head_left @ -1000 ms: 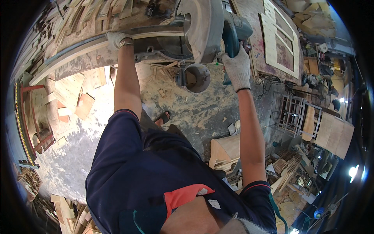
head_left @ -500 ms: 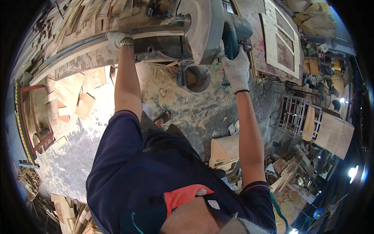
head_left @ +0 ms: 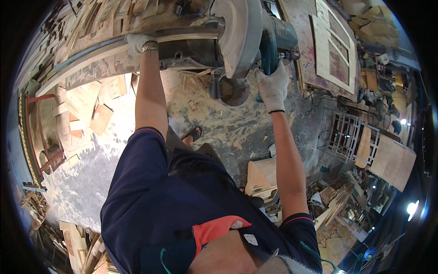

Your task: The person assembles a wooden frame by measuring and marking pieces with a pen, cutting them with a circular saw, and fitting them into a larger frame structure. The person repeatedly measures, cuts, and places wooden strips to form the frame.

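Note:
A miter saw [head_left: 239, 39] with a large grey blade guard and a green motor body stands at the top middle. My right hand [head_left: 273, 86], in a knitted glove, is closed round the saw's green handle [head_left: 268, 57]; some of its fingers are hidden. My left hand [head_left: 136, 44], gloved too, grips a long pale wooden strip [head_left: 189, 36] lying along the saw's fence. The strip's right end meets the guard, which hides the blade and any contact with it. Leftward, the strip runs well past my left hand.
Several wood offcuts [head_left: 98, 13] lie behind the saw. A wooden frame [head_left: 335, 50] rests on a bench to the right. Below the saw, a round bin [head_left: 235, 91] stands on the sawdust-strewn floor. Loose boards [head_left: 82, 102] lie at left, metal racks [head_left: 346, 132] at right.
My right hand and the saw handle have come slightly toward me. My left hand stays on the wooden strip. The whole view has shifted a little.

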{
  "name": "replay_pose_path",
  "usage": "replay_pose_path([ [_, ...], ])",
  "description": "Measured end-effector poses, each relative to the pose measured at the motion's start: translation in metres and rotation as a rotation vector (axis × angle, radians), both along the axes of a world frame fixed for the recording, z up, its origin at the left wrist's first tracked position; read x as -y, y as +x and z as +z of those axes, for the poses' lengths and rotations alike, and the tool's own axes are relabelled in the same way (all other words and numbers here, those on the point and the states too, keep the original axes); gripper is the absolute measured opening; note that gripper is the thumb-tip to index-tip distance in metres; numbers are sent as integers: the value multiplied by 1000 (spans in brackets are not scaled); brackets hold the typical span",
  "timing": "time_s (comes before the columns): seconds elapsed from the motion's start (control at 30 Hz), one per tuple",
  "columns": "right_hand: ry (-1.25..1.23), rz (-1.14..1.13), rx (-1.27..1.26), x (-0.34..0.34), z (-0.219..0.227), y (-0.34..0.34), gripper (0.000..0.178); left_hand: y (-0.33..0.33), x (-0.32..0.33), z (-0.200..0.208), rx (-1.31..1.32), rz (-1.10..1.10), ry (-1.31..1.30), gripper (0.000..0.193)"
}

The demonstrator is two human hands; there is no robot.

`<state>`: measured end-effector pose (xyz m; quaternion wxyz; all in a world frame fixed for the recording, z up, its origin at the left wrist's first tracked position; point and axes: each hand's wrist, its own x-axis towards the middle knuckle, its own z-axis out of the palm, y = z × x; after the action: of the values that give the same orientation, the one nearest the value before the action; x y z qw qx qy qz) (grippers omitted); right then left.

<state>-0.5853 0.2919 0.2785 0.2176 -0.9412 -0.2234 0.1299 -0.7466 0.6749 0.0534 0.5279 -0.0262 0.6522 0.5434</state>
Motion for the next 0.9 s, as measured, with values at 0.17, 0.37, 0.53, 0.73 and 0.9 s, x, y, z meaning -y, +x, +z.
replay_pose_path([
  [0.17,57,-13,109,4,-24,-9,50,1,2,0,25,0,29,52],
  [0.37,7,-75,113,7,-45,-13,58,-3,-3,-5,67,-19,59,49],
  [0.53,37,-86,40,11,-60,-13,57,-6,0,-6,96,-118,117,47],
  [0.73,131,-73,66,10,-83,-20,61,1,-6,-11,279,-68,153,42],
  [0.9,111,8,80,1,-26,-11,51,-14,5,2,238,-67,191,41],
])
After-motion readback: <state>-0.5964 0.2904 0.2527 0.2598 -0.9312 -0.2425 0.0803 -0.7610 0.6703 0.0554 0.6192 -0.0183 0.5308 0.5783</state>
